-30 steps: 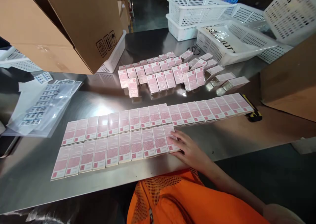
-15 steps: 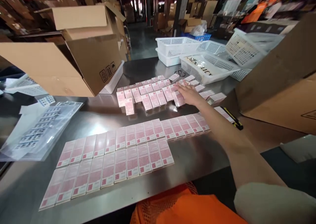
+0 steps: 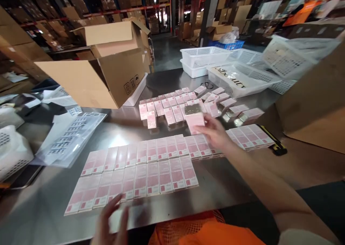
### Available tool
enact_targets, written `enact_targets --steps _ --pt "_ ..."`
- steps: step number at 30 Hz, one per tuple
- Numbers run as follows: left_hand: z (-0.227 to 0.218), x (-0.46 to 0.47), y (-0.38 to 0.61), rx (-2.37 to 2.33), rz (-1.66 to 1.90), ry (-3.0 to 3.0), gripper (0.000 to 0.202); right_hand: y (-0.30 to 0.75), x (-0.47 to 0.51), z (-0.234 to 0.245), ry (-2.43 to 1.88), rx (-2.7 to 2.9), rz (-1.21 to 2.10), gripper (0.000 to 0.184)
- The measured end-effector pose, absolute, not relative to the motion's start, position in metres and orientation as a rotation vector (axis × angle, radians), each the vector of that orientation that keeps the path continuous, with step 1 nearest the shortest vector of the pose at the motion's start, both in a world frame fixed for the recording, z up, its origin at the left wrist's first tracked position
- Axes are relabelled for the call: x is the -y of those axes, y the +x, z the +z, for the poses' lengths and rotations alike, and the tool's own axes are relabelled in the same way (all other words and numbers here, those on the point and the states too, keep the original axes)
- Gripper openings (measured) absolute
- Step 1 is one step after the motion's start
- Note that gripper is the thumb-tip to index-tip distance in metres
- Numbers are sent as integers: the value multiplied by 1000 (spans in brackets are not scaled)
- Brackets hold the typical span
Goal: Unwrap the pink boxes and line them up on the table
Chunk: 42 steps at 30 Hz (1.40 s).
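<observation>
My right hand is closed on a small pink box, lifted above the steel table between two groups of boxes. Below it lie two flat rows of pink boxes, side by side, faces up. Behind it stands a cluster of upright pink boxes. My left hand hovers at the near table edge, fingers spread and blurred, holding nothing, just in front of the near row's left end.
An open cardboard carton lies on its side at the back left. White mesh baskets stand at the back right. Clear bags of label sheets lie left. A large cardboard sheet and a yellow-black cutter sit right.
My right hand went from the near row to the far cluster, took a pink box and drew it back toward me. My left hand has come into view at the near edge.
</observation>
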State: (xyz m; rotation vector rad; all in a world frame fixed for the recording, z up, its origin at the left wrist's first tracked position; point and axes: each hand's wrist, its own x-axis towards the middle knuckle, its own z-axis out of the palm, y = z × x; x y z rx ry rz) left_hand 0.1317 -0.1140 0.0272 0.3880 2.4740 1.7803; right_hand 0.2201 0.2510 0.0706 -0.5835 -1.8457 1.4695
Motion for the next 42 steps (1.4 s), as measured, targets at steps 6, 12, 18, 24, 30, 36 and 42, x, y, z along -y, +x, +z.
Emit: enact_targets --steps 6,12,18,24,30,36,42 --pt "23 49 147 -1857 1953 604 72 218 -97 30 -305 1594 2420 55" --pt "21 99 133 -2178 1764 830 57 240 -112 44 -155 2179 1281 88" --pt "24 115 130 -2159 1833 973 72 233 -117 58 288 2393 823 15" --pt "23 114 123 -2030 2049 629 58 230 -108 48 398 2056 1120 7" --pt "17 117 103 -1753 2158 12 56 227 -121 54 901 2333 1363 13" --pt "13 109 107 -1790 2016 -20 37 227 -130 58 928 2529 1365 15" --pt "2 104 101 -1933 2114 -119 39 234 -130 57 555 2722 831 37"
